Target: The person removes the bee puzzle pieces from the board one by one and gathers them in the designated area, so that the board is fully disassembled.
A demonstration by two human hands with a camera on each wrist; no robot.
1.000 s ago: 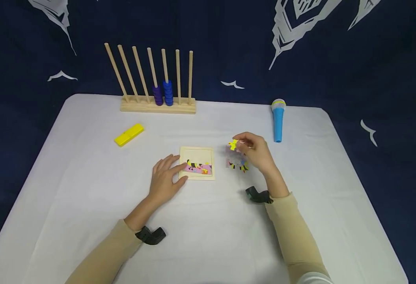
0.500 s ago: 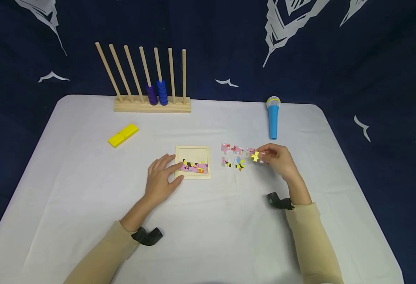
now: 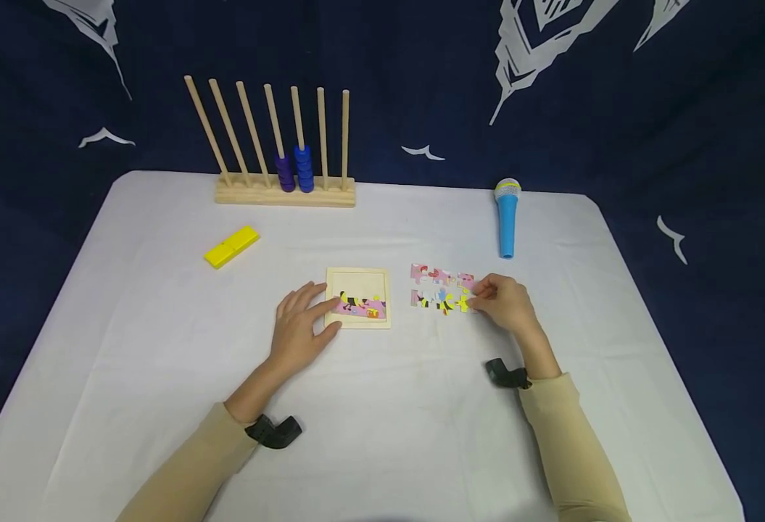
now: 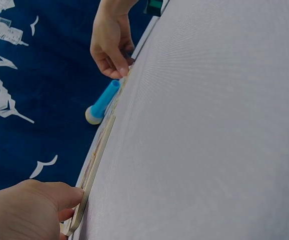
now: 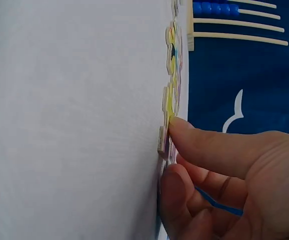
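Observation:
My right hand (image 3: 505, 303) pinches a yellow-and-pink puzzle piece (image 3: 463, 301) between thumb and fingers, at the right end of the lower row of loose pieces. From the right wrist view, the thumb lies on this jigsaw piece (image 5: 168, 102) at the table surface. My left hand (image 3: 299, 325) rests on the left side of a square wooden puzzle frame (image 3: 357, 272), its thumb at the lower edge. Along the lower part of that tray lie joined pink pieces (image 3: 362, 309) with a bee picture. Several loose pink pieces (image 3: 437, 276) form a row above the lower one.
A wooden peg rack (image 3: 284, 193) with purple and blue rings stands at the back left. Nearer lies a yellow block (image 3: 232, 246). A blue toy microphone (image 3: 507, 221) lies at the back right of the white-covered table (image 3: 382, 420).
My right hand carried the yellow piece rightward from above the loose pieces, then lowered it to the end of the lower row. The left hand stays at the frame.

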